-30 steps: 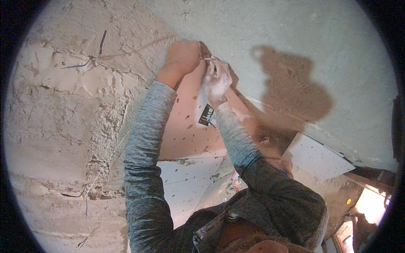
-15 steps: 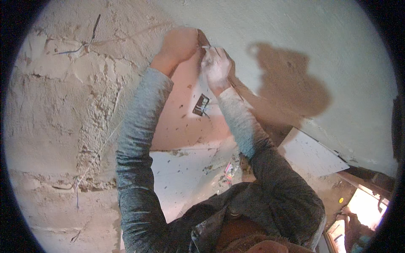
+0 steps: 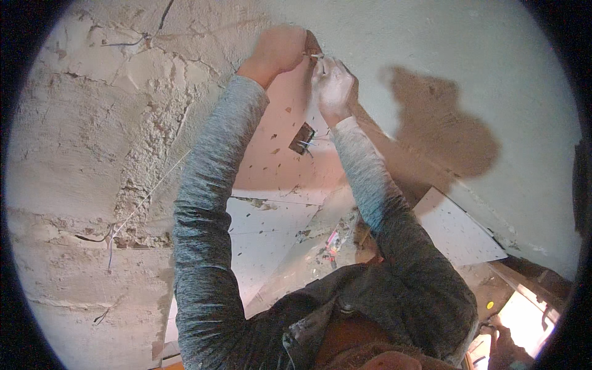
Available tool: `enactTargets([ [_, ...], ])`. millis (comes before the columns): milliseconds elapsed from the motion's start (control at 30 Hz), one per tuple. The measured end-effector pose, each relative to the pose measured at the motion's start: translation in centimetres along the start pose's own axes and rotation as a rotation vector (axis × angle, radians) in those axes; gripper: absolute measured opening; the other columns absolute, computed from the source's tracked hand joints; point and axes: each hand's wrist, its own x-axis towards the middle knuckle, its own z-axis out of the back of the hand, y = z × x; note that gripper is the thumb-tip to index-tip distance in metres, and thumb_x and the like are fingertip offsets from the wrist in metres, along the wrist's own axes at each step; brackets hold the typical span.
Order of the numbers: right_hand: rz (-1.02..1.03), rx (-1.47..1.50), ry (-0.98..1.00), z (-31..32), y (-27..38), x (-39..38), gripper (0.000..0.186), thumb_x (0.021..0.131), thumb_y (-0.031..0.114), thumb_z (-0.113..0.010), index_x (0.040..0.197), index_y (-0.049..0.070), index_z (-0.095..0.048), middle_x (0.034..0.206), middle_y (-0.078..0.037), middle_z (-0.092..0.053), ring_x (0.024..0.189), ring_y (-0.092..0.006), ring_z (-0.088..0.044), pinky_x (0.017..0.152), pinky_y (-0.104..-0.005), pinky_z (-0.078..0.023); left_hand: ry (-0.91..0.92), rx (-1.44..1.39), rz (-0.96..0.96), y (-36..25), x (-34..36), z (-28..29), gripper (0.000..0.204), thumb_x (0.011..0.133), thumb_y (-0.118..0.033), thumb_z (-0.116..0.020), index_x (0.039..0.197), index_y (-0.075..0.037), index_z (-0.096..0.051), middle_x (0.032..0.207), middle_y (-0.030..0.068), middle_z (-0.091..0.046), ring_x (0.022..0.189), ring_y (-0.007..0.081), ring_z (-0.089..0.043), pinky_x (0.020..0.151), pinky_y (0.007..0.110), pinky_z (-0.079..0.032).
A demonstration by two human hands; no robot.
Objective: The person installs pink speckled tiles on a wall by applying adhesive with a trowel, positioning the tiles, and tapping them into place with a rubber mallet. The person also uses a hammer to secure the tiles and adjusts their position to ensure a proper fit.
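Observation:
Both my arms reach up in grey sleeves to the edge where the rough wall meets the smooth grey-green one. My left hand (image 3: 280, 50) is closed, its back toward the view, fingertips mostly hidden. Close to its right, my right hand (image 3: 335, 87), whitened with dust, has its fingers bent into a pinch. A short, thin white piece, possibly a wire end (image 3: 315, 56), shows between the two hands and runs to the right fingertips. What the left fingers grip cannot be made out. Beneath the hands is a rectangular cutout (image 3: 302, 139) with loose wires sticking out.
Cracked, rough plaster (image 3: 74, 160) covers the left side, with dark wires (image 3: 145, 36) poking out and a pale cord (image 3: 148, 196) strung across. Dark crumbs are scattered over white sheets (image 3: 271, 225) below. Another white sheet (image 3: 459, 228) lies right, near a bright opening (image 3: 523, 317).
The view has shifted slightly, so wall, cutout and hands sit a little higher and farther right. The hands stay close together, and the thin white piece between them shows more clearly.

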Motion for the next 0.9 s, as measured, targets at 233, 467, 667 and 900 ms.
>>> enactTargets([
  [233, 0.042, 0.033, -0.065, -1.4, -1.0, -0.9, 0.019, 0.081, 0.009, -0.064, 0.099, 0.005, -0.064, 0.091, -0.017, -0.063, 0.084, -0.0354, -0.065, 0.072, -0.0447, -0.055, -0.057, -0.066, 0.009, -0.6, -0.4, 0.3, 0.022, 0.079, -0.017, -0.065, 0.094, -0.004, -0.075, 0.094, 0.0226, -0.072, 0.092, 0.0396, -0.07, 0.08, 0.049, -0.057],
  [467, -0.062, 0.061, 0.195, 3.0, 1.3, 1.6, 0.022, 0.091, 0.01, -0.057, 0.111, 0.003, -0.065, 0.103, -0.021, -0.069, 0.091, -0.0388, -0.068, 0.079, -0.0457, -0.056, -0.095, -0.225, -0.007, 0.1, -0.8, -0.8, 0.021, 0.081, -0.016, -0.062, 0.092, -0.005, -0.075, 0.093, 0.0222, -0.072, 0.091, 0.0403, -0.069, 0.081, 0.048, -0.056],
  [667, -0.1, 0.161, 0.219, 4.6, 0.6, 0.0, 0.032, 0.093, 0.017, -0.057, 0.123, 0.005, -0.062, 0.107, -0.022, -0.069, 0.095, -0.0396, -0.068, 0.082, -0.0475, -0.055, -0.198, -0.18, 0.164, -0.8, -4.3, 0.5, 0.026, 0.085, -0.016, -0.061, 0.105, -0.007, -0.073, 0.099, 0.0197, -0.071, 0.088, 0.0412, -0.068, 0.076, 0.049, -0.055],
  [900, -0.238, 0.37, 0.329, 6.0, -9.1, -5.0, 0.04, 0.094, 0.026, -0.064, 0.126, 0.002, -0.062, 0.114, -0.022, -0.068, 0.107, -0.0339, -0.066, 0.093, -0.0394, -0.05, -0.656, -0.31, 0.425, -7.7, -17.1, 2.4, 0.021, 0.09, -0.02, -0.067, 0.108, -0.012, -0.071, 0.096, 0.0154, -0.071, 0.08, 0.0349, -0.068, 0.069, 0.045, -0.054],
])
